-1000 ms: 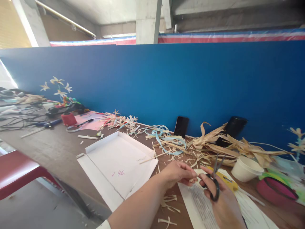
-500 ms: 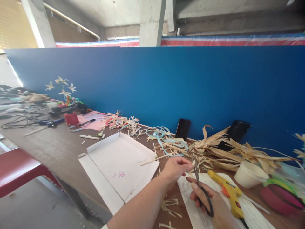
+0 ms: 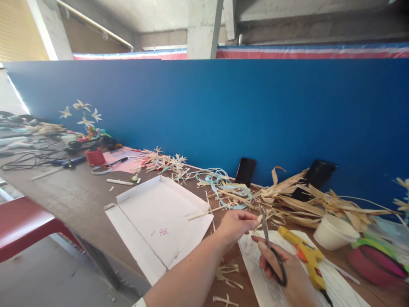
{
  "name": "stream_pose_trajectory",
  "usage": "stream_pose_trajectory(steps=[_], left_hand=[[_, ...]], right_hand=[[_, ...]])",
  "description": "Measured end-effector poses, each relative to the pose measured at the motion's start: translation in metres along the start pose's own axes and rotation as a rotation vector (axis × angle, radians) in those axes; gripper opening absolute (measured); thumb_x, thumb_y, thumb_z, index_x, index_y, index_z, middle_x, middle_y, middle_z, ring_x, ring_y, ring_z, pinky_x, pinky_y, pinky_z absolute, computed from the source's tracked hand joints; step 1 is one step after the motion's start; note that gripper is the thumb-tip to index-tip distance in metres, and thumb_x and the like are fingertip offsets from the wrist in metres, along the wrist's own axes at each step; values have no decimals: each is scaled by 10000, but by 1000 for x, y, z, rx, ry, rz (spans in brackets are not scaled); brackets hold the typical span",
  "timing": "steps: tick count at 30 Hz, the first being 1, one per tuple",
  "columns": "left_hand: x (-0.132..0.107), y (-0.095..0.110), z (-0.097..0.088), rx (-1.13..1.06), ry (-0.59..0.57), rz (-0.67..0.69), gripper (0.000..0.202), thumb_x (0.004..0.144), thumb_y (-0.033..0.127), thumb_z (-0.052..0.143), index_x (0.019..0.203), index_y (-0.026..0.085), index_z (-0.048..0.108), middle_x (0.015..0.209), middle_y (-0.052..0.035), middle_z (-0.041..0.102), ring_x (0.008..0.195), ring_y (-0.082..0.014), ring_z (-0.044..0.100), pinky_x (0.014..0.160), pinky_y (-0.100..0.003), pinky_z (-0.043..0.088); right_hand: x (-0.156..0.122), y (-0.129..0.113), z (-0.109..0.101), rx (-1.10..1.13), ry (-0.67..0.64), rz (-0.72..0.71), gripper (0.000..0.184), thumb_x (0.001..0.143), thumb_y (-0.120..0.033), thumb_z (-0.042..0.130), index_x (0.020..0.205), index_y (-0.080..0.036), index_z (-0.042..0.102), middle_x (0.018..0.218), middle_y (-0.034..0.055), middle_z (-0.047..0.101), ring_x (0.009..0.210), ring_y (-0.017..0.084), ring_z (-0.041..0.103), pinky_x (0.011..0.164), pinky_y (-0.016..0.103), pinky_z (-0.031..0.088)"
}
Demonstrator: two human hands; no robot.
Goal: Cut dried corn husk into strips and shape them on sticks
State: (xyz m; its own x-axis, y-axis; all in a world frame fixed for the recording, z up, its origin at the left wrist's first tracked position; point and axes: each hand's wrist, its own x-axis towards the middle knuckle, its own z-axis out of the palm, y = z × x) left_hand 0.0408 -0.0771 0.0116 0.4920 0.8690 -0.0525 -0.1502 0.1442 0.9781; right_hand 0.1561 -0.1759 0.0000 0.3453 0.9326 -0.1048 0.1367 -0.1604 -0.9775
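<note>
Yellow shows plainly now: the glue gun, which the right hand partly hid a second ago, lies in full view on the printed paper. That hand has dropped lower, and the scissors in it, spread wide then, now have their blades nearly together beside the pale strip. Right fingers wrap the black handles; the left hand pinches the strip between its fingers, above the paper's top edge. I cannot tell whether blade and strip touch. On the counter, counted: one glue gun, one white cup, one shallow white box, one red spool, two black phone-like objects.
</note>
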Motion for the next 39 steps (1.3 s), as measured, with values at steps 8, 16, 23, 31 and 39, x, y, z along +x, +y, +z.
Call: stream_pose_trajectory(steps=[8,16,23,31,39], left_hand=[[1,-3,-1,29,13,5,279,610,300,714,824,121,707,686,-20,629,576,-77,469,590,-213,379],[3,-6,-2,22,7,-1,311,589,324,732,826,125,702,667,-10,612,564,-77,463,589,-218,368],[2,-5,-2,10,8,8,314,582,333,737,812,122,699,640,-9,601,558,-78,460,606,-226,377],[2,-4,-1,-20,38,22,293,575,357,737,733,123,658,635,-3,588,567,-78,473,596,-224,391],[6,-2,-6,-169,55,3,351,543,363,759,741,120,602,646,-11,591,578,-83,524,587,-222,415]], right_hand=[[4,2,-2,-79,-30,29,379,654,-556,634,875,-263,727,464,-9,564,405,156,435,449,286,291],[4,3,-1,-80,-26,42,404,636,-559,651,875,-241,727,452,-14,557,408,144,441,440,273,314],[6,6,-2,-80,1,45,360,629,-558,658,819,-263,741,407,-17,526,372,136,420,408,276,315],[6,5,-2,-39,148,-6,436,661,-558,635,908,-204,697,483,-17,560,428,133,450,444,272,334],[3,3,1,-32,121,-2,481,668,-549,645,972,-178,677,527,-12,584,468,126,469,479,266,347]])
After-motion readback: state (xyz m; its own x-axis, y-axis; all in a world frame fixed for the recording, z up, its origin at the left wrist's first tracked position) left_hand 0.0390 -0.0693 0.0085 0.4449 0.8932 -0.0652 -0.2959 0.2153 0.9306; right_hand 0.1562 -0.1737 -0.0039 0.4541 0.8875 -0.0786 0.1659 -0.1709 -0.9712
